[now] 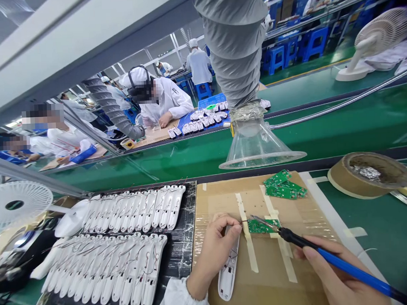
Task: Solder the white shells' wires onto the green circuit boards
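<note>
My right hand [336,268] grips a soldering iron [343,261] with a blue handle. Its metal tip reaches the left part of a small green circuit board [260,226], which lies on the cardboard. At the board's left end, my left hand [219,241] pinches a thin dark wire [244,221] between thumb and forefinger. Under that hand lies a long white plastic housing [228,277] with wires inside, its upper part hidden by the fingers. Whether the tip touches the wire is too small to tell.
Two rows of white housings [107,273] with wires lie on the left. Several green boards [284,185] sit at the cardboard's far edge. A tape roll [366,174] stands right, and a clear extraction hood [261,145] hangs above. Two fans [17,208] and co-workers [167,98] are around.
</note>
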### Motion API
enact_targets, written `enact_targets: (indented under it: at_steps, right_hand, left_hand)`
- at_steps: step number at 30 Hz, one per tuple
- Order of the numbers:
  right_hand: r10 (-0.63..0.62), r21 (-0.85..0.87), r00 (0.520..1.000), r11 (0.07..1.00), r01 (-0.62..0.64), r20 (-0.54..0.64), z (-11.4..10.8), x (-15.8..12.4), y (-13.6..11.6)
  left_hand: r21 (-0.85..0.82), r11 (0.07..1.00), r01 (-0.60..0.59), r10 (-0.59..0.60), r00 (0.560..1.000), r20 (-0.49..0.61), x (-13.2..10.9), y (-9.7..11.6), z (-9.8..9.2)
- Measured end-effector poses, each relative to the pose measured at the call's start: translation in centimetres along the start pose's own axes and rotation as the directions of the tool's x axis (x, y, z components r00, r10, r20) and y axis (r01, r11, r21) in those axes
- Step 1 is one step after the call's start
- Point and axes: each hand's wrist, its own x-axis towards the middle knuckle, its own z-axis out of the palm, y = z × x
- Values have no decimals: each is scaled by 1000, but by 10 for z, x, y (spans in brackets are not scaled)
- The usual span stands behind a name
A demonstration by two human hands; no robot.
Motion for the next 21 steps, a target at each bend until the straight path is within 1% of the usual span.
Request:
enact_targets:
  at_steps: [2, 3, 5, 7, 10, 13, 18, 21]
  right_hand:
    - [-24, 8, 1000, 1000, 24, 9, 0, 2, -5]
    - [-55, 14, 998, 998, 55, 9, 0, 4, -7]
    - [-124, 12, 992, 992, 124, 11, 0, 6, -10]
    - [-152, -9, 988, 988, 152, 22, -1, 8, -13]
    - [-99, -6, 995, 995, 99, 1, 0, 8, -20]
    - [-49, 38, 998, 998, 50, -27, 3, 7, -26]
    - [-19, 95, 999, 995, 23, -48, 6, 4, -30]
    - [75, 111, 996, 991, -69, -46, 8, -1, -31]
  left_hand:
    - [77, 997, -7, 6, 1000, 5, 1, 2, 3]
    - [125, 992, -2, 3, 1000, 0, 2, 3, 4]
    - [230, 973, 24, -19, 1000, -25, 4, 6, 8]
    - [324, 944, 59, -46, 998, -48, 6, 9, 11]
    - [428, 900, 80, -70, 997, -39, 9, 16, 13]
    - [501, 863, 65, -74, 997, -2, 13, 21, 13]
    - [570, 822, 8, -43, 998, 48, 15, 24, 14]
    - [593, 805, -13, -30, 998, 62, 15, 24, 16]
